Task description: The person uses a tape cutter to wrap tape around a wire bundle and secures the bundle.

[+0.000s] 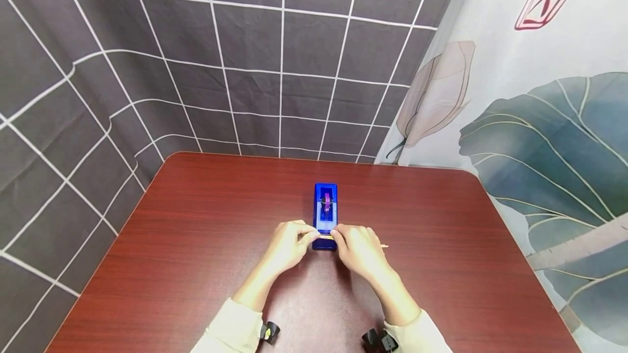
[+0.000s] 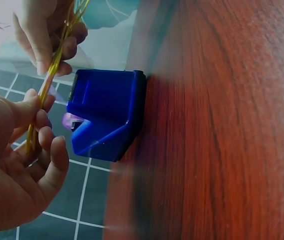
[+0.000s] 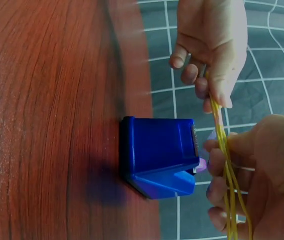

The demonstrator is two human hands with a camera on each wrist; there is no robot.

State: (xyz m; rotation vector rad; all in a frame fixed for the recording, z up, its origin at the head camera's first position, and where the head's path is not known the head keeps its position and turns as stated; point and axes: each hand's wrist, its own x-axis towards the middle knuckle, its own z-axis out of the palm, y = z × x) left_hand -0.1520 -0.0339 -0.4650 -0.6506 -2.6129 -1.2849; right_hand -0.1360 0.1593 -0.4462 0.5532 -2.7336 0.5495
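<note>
A blue tape dispenser [image 1: 326, 225] stands on the table, its purple roll of tape [image 1: 327, 202] in the well and its toothed cutter facing the hands. Just above its near end, a bundle of thin yellow strands [image 3: 222, 142] is stretched between both hands. My left hand [image 1: 289, 244] pinches one end between thumb and fingers. On the other side, my right hand [image 1: 360, 247] pinches the bundle, and loose strands trail past its palm. A pinkish patch [image 2: 48, 82] shows on the strands between the hands. Beside it, a pale translucent strip [image 2: 57, 95] reaches towards the cutter.
The reddish-brown wooden table [image 1: 221, 206] extends around the dispenser. Behind it hangs a dark grid-patterned cloth [image 1: 250, 37], with a white leaf-printed curtain [image 1: 495, 59] to the right. Small black devices [image 1: 271, 332] sit at the wrists by the pale sleeves.
</note>
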